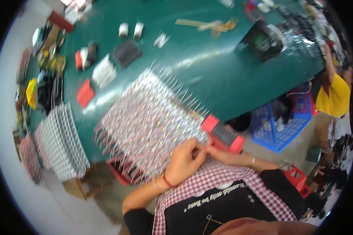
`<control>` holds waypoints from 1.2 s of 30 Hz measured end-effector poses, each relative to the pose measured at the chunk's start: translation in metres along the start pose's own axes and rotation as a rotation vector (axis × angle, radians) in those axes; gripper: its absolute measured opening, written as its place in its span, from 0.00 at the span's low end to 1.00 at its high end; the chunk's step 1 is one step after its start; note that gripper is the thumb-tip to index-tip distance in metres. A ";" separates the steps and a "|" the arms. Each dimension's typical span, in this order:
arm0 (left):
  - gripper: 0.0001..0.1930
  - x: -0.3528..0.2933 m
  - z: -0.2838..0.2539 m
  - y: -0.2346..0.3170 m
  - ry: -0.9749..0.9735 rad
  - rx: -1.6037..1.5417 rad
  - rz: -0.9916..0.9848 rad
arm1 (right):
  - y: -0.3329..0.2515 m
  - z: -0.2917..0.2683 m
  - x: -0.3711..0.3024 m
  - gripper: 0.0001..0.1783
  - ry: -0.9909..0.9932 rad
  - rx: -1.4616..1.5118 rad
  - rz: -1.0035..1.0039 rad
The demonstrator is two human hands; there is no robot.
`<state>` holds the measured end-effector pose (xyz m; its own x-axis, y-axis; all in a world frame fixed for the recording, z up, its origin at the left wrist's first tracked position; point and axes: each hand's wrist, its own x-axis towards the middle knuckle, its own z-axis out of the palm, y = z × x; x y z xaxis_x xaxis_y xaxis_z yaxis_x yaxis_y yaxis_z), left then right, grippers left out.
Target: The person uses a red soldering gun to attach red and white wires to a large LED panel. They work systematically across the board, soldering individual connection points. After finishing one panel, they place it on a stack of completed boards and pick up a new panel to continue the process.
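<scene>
A rectangular sheet of small patterned grey, white and reddish pieces (141,117), with thin strands sticking out along its edges, lies on the green table in front of me. My left hand (182,161) rests at its near corner, thumb and fingertips pinched together. Close beside it, my right hand (228,156) has its fingertips drawn in against the left ones. Something small and reddish shows between the fingertips, too blurred to name. Just beyond my right hand is a chunky red-and-black object (222,135) of unclear kind; whether the hand touches it cannot be made out.
Stacked patterned sheets (62,143) hang at the table's left end. Red, white and dark grey piles (104,71) lie across the green table (200,78). A black container (262,41) stands far right. Below are a blue crate (276,129) and red stool (296,178). A person in yellow (335,96) is at right.
</scene>
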<state>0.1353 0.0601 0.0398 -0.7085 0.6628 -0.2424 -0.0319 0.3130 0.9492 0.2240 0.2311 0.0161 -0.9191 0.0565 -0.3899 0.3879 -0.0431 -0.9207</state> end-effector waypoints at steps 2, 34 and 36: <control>0.06 0.001 0.001 -0.002 -0.021 -0.015 -0.048 | -0.018 0.002 -0.001 0.25 0.099 -0.155 -0.133; 0.10 0.000 0.001 -0.024 -0.018 0.015 -0.024 | -0.019 0.003 0.011 0.28 0.029 -0.331 -0.456; 0.09 -0.002 0.000 -0.022 -0.019 0.094 0.020 | -0.019 0.003 0.013 0.26 0.041 -0.335 -0.463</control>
<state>0.1371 0.0515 0.0192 -0.6948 0.6821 -0.2281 0.0489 0.3613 0.9312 0.2048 0.2299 0.0288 -0.9976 0.0328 0.0608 -0.0475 0.3135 -0.9484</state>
